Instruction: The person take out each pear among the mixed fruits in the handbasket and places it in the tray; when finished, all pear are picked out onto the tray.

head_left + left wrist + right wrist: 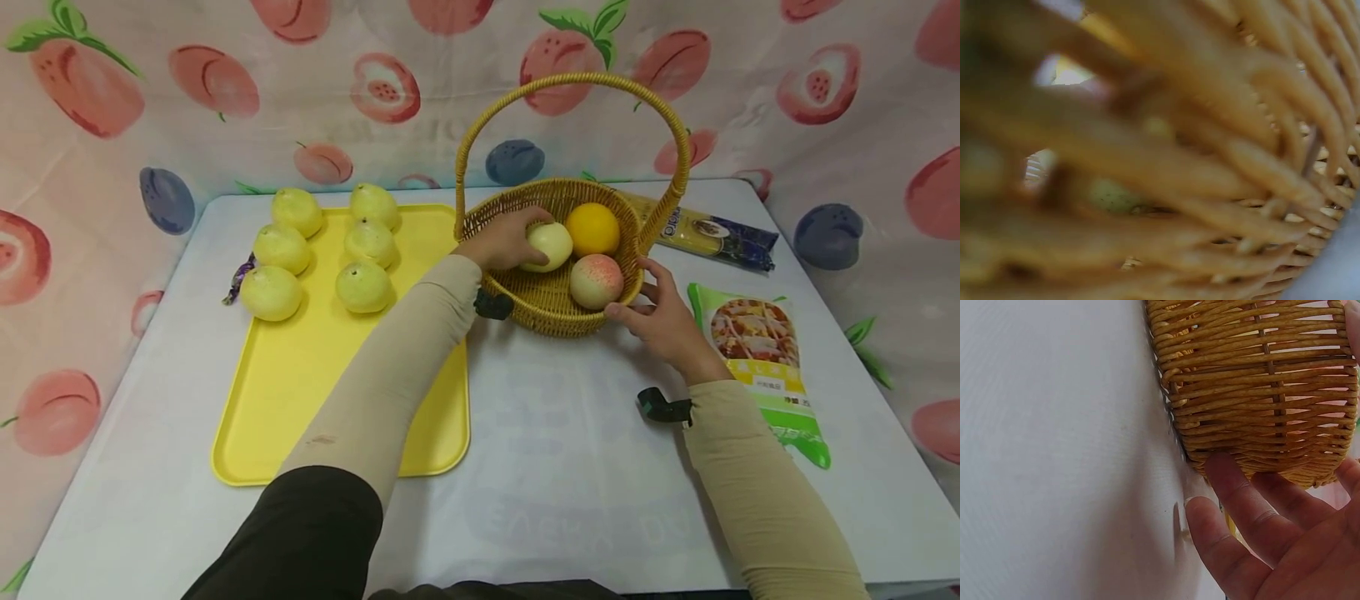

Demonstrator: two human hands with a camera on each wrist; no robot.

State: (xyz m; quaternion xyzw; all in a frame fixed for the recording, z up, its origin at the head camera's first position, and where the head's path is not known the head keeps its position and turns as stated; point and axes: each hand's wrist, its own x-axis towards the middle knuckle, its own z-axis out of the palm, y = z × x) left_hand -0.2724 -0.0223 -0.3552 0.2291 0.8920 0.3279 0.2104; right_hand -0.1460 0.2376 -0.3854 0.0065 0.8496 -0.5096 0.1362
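Observation:
A wicker basket (558,321) with a tall hoop handle stands on the table. Inside it my left hand (504,240) grips a pale yellow-green round fruit (553,247), fingers over its far side and thumb on its near side. Beside that fruit lie an orange (592,229) and a pink-tinged peach (597,282). My right hand (667,321) holds the basket at its right end; in the right wrist view several fingertips touch the woven wall (1260,406). Blurred wicker (1210,156) fills most of the left wrist view, hiding the left hand there.
Left of the basket, a yellow tray (292,400) bears several pale yellow-green fruits (363,287), some over its left edge. A purple-wrapped candy (240,277) lies beside them. To the right are a pasta packet (712,233) and a green food bag (765,358).

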